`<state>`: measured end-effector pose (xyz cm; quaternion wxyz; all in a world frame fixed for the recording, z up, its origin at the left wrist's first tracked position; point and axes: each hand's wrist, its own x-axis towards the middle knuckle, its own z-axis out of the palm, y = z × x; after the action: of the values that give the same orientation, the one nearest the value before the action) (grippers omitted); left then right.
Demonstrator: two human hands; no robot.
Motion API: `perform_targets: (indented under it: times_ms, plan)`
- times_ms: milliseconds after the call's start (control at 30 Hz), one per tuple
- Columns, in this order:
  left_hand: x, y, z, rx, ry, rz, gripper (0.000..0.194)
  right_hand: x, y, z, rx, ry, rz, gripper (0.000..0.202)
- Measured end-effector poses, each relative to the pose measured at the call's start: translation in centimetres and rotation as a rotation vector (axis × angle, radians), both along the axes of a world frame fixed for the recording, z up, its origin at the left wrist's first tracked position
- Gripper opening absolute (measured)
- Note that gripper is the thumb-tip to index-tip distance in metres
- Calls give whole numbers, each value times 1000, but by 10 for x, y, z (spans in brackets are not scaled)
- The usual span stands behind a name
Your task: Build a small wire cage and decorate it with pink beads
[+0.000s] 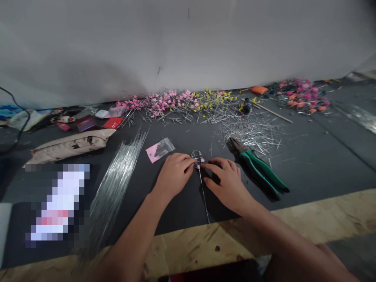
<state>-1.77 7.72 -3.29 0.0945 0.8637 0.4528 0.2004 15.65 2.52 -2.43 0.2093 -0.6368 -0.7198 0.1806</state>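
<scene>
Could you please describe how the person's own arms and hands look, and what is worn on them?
The left hand and the right hand are both bare, with no gloves and no rings to be seen. The left forearm and right forearm show no sleeve, watch or bracelet. Fingernail details are too small to tell.

Your tabletop [311, 172]: dark surface, pale wood strip [331, 209] along the near edge. Far side, left to right: pink-tipped wires [170, 102], yellow-tipped wires [216, 100], then a pink-and-orange heap [307, 96]. Nearer you, loose bare wires [258, 131] touch or nearly touch the green-handled pliers [264, 167]. To your left, a straight wire bundle [119, 176], with a clear-and-pink packet [160, 150] beside it. Mid-front, a stemmed wire frame [197, 156] (resting flat or slightly raised, you can't tell).
</scene>
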Motion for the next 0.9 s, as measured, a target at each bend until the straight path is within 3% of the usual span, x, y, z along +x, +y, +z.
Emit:
perform_targets:
  times_ms: [667, 900]
  plan:
    - [-1, 0, -4, 21, -7, -57, 22, 1, 2, -2, 18, 24, 6, 28]
    - [0, -1, -2, 12, -29, -10, 24, 1, 2, -1, 6, 30, 5, 29]
